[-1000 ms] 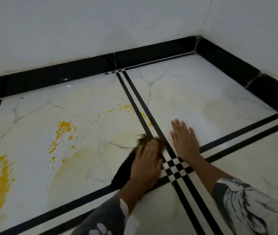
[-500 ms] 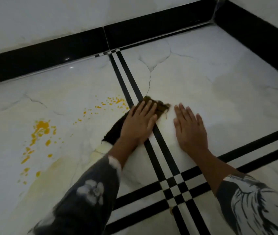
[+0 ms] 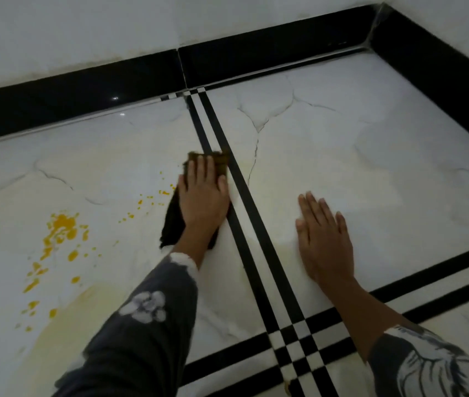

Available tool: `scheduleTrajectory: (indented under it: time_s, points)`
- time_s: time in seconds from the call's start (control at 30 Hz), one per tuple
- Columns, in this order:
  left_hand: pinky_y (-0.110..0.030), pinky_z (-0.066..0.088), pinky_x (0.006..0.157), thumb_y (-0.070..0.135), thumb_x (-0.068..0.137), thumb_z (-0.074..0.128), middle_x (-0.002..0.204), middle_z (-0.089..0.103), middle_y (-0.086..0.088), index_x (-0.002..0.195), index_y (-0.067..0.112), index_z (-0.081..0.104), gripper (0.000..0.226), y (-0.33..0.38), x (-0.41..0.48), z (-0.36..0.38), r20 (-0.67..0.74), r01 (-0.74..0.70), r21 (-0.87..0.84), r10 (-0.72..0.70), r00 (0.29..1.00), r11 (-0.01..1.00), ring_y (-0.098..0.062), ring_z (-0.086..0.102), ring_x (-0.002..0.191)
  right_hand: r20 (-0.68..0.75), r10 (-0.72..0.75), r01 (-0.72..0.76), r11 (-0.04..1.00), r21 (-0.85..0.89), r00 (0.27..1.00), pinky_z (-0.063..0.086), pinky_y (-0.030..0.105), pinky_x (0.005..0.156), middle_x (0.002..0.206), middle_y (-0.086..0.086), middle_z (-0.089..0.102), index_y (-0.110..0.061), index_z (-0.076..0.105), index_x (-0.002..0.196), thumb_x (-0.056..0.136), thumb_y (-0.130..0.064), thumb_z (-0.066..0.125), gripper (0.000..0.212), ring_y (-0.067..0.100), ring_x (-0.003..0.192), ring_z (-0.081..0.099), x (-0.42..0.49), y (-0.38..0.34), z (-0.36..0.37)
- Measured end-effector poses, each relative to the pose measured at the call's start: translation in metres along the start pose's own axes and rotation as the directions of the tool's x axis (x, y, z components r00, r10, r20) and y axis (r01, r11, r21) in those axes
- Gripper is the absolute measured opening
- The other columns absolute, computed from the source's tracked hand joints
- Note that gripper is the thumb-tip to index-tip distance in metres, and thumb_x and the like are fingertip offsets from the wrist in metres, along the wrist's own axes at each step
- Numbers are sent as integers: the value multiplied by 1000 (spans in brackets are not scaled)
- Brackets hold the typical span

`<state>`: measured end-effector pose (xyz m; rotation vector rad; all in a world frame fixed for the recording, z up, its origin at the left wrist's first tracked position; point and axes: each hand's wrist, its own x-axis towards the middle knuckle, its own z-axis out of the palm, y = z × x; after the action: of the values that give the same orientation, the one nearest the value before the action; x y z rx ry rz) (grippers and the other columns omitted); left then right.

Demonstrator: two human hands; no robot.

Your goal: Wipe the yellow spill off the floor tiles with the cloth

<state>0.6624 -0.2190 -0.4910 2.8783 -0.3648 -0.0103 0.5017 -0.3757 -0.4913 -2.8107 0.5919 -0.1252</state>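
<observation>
On the floor tiles [image 3: 327, 156], your left hand [image 3: 203, 202] presses flat on the dark cloth [image 3: 171, 224] beside the yellow spill [image 3: 61, 227]; your right hand [image 3: 323, 239] rests open, empty.

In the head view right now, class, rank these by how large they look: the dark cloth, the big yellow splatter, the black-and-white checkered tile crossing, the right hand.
1. Checkered black-and-white tile crossing, though nearness to the camera enlarges it.
2. Bare right hand and big yellow splatter: alike, unranked.
3. Dark cloth, mostly hidden under the left hand.
</observation>
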Motion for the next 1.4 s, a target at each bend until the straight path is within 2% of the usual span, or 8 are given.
scheduleTrajectory:
  time_s: [0.13,0.3,0.53,0.7,0.83,1.07,1.3,1.4]
  points:
    - [-45,9,116,39,93,13,155,22,-9,148,12,20,62,21,-64,3,-114,196,-38,-199,973,980,-25,17,144,9,10,-10,1000,9,1000,-1,32,114,156,-7,11,-25,11,148,90,-43,1,61,9,143,5,0,-2,0]
    - [-40,3,117,41,97,15,158,12,-2,150,20,12,57,45,-29,1,95,-260,-11,260,961,965,-18,7,146,-5,4,-4,1000,-2,1000,1,33,114,156,-5,16,-23,14,148,89,-43,1,63,12,144,10,2,-1,-2]
    - [-44,9,116,38,96,14,157,15,-8,150,12,16,59,-52,-44,-17,-79,216,14,-215,974,976,-24,12,145,11,-22,22,1000,15,1000,3,36,116,156,-5,13,-23,13,148,88,-45,2,65,13,144,8,2,2,-1]
    - [-42,4,116,39,98,15,158,9,-1,150,19,9,56,-43,-69,-24,29,87,1,-87,996,996,-18,5,146,8,185,-185,982,-33,983,1,47,117,157,2,8,-18,7,148,98,-36,11,54,22,145,7,-7,-47,-2]
    - [-39,7,116,37,99,18,159,10,1,150,20,11,54,-93,-29,-34,53,-33,56,30,998,998,-17,8,145,35,-104,101,992,75,994,-3,42,112,156,0,14,-18,14,147,91,-43,-2,64,20,144,15,-16,-152,24]
    - [-45,11,114,38,93,15,155,24,-10,148,10,21,63,-149,-106,-37,-151,447,-49,-449,881,893,-26,18,144,65,-168,168,986,1,984,-6,40,114,157,-6,1,-24,1,148,87,-43,-8,64,16,145,-1,-13,-168,46]
    - [-40,4,117,39,97,14,158,14,-5,149,14,13,59,-156,-66,-43,-10,151,62,-151,989,987,-19,9,146,71,-159,162,986,-29,985,-2,39,114,157,-6,5,-24,5,148,88,-44,-5,64,15,145,3,-13,-167,47]
    - [-42,6,116,36,98,18,157,16,-6,149,12,16,57,-182,-69,-45,-94,350,44,-345,934,936,-20,11,145,65,-168,171,984,-44,984,-3,38,114,157,-6,5,-25,5,148,87,-45,-7,66,15,145,3,-13,-169,49]
